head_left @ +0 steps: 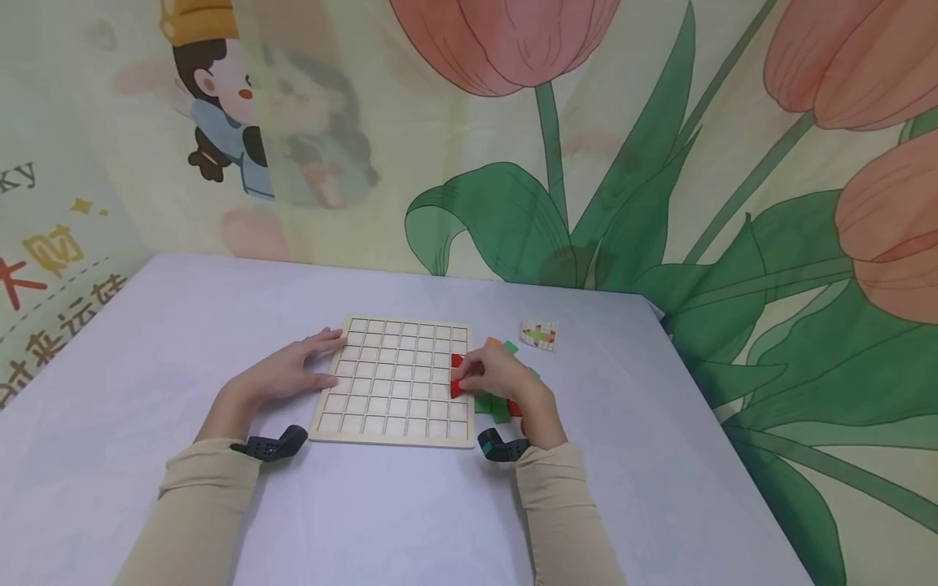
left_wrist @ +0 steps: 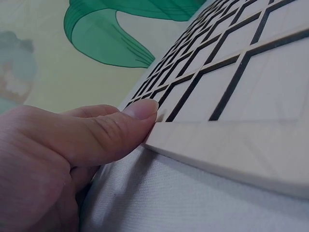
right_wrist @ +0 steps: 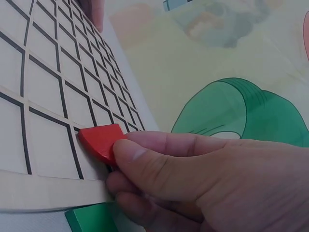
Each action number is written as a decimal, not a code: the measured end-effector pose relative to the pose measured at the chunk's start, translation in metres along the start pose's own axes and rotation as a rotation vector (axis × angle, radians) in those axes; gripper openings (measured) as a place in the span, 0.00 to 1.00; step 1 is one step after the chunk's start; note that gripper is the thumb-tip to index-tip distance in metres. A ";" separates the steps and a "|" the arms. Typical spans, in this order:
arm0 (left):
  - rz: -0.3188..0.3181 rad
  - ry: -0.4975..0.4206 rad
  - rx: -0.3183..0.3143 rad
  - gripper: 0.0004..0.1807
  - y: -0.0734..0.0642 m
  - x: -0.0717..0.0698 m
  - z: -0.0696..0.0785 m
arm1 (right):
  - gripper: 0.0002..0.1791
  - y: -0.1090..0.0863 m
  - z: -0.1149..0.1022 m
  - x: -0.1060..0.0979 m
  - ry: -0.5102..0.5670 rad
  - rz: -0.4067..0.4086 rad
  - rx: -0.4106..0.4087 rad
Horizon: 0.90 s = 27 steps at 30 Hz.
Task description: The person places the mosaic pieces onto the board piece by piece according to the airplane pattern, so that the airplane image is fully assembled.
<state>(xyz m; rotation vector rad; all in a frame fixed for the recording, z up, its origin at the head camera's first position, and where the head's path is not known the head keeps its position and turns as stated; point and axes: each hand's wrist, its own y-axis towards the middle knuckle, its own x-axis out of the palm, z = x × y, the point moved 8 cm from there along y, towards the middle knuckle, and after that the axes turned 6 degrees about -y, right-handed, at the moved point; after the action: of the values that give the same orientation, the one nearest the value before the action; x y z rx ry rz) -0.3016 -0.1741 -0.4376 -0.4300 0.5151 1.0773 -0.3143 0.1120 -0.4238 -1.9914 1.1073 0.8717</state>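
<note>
A pale wooden grid board [head_left: 388, 372] lies on the table with square recessed cells. My left hand [head_left: 289, 370] rests at its left side, the thumb [left_wrist: 142, 110] touching the rim and the fingers spread along the edge. At the right side, my right hand [head_left: 501, 378] pinches a red piece [right_wrist: 100, 142] between thumb and fingertips. This piece has one curved side and is held tilted over the cells of the right-hand column. Another red piece [head_left: 458, 360] shows just behind it in that column, partly hidden by the hand.
Beside the board's right edge, partly under my right hand, lie several loose pieces: green ones [head_left: 501, 409], an orange one [head_left: 493, 342] and red. A small patterned card [head_left: 539, 334] lies farther back. A printed cloth wall [head_left: 469, 228] stands behind the white-covered table [head_left: 396, 521].
</note>
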 end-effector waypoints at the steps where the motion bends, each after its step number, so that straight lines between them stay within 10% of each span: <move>1: 0.001 0.000 0.000 0.42 0.000 0.000 0.000 | 0.02 0.000 0.000 0.000 -0.004 -0.002 -0.001; 27: 0.046 0.024 0.046 0.40 -0.006 0.004 0.000 | 0.03 -0.005 -0.001 0.005 -0.037 0.007 0.010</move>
<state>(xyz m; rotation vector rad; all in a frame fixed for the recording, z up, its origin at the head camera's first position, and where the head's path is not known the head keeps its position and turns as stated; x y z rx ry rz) -0.2947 -0.1739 -0.4390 -0.3926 0.5721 1.1033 -0.3081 0.1114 -0.4260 -1.9570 1.0964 0.9018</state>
